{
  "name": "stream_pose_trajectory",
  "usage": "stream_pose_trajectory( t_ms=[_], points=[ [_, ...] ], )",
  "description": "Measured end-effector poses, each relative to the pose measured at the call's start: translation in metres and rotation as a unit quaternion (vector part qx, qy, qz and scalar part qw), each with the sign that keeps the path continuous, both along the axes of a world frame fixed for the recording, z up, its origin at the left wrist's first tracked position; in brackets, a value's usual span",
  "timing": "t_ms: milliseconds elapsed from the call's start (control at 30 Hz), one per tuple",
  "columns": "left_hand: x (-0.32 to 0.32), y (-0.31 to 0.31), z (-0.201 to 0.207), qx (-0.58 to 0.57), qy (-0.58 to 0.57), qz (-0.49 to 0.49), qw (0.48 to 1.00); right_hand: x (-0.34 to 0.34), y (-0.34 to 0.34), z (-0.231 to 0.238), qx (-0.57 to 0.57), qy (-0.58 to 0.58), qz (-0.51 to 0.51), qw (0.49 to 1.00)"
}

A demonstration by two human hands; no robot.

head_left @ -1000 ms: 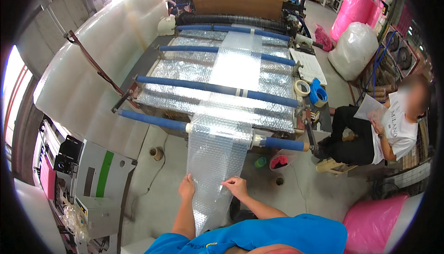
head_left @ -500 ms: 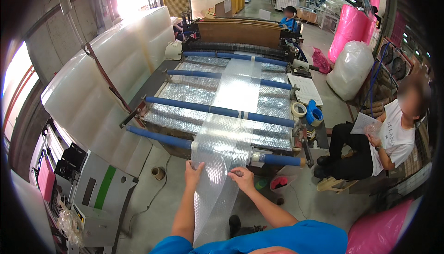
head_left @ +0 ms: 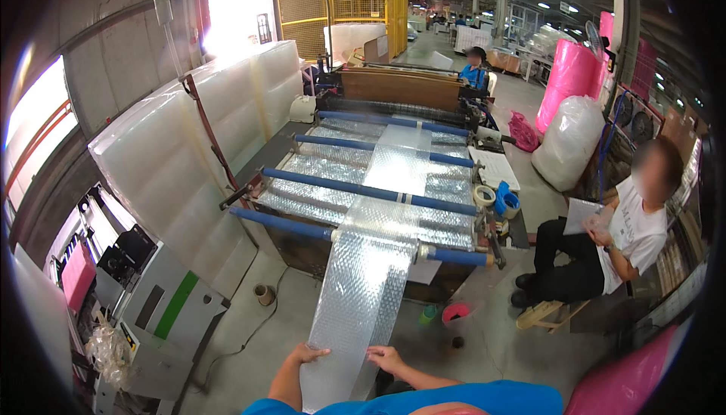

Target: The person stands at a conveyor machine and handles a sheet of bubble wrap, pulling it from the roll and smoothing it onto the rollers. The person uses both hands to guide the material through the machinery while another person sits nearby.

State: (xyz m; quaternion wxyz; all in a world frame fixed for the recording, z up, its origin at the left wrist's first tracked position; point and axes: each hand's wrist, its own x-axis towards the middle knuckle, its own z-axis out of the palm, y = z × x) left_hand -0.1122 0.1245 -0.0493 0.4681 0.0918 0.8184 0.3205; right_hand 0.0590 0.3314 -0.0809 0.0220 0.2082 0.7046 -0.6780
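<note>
A long strip of clear bubble wrap (head_left: 359, 294) runs over the blue rollers of a machine and hangs down toward my body. My left hand (head_left: 304, 354) grips its left edge, with the thumb on top and the fingers partly hidden. At the right edge, my right hand (head_left: 387, 359) pinches the film between thumb and fingers. Between the machine and my hands the strip is stretched fairly flat. The front blue roller (head_left: 283, 222) carries it just ahead of the hands, and its lower end passes out of view near my blue sleeves.
At right, a seated person (head_left: 631, 226) holds clear film beside tape rolls (head_left: 484, 195) on the machine's side. Large white rolls (head_left: 189, 128) line the left, above a grey machine (head_left: 170, 317). A cardboard core (head_left: 264, 294), a cable and a pink-rimmed container (head_left: 456, 313) are on the floor.
Both hands have moved down and toward my body, drawing the bubble wrap with them. A longer stretch now spans from the front roller to my hands. The head view has tilted up.
</note>
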Motion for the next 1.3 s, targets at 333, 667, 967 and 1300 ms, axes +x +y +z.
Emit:
stream_pose_trajectory(
  t_ms=[333,667,967,1300],
  points=[
    [0.110,-0.098,-0.005,0.031,0.350,0.237,0.906,0.070,-0.103,0.037,-0.230,-0.084,-0.131,0.961],
    [0.126,-0.113,0.077,0.074,0.347,0.269,0.895,0.089,-0.127,0.109,-0.070,0.053,-0.156,0.984],
    [0.110,-0.126,0.048,0.099,0.250,0.223,0.937,0.084,-0.159,0.096,-0.196,-0.044,-0.208,0.957],
    [0.121,-0.100,-0.026,-0.066,0.197,0.201,0.957,0.077,-0.117,0.014,-0.087,-0.145,-0.146,0.975]
  ],
)
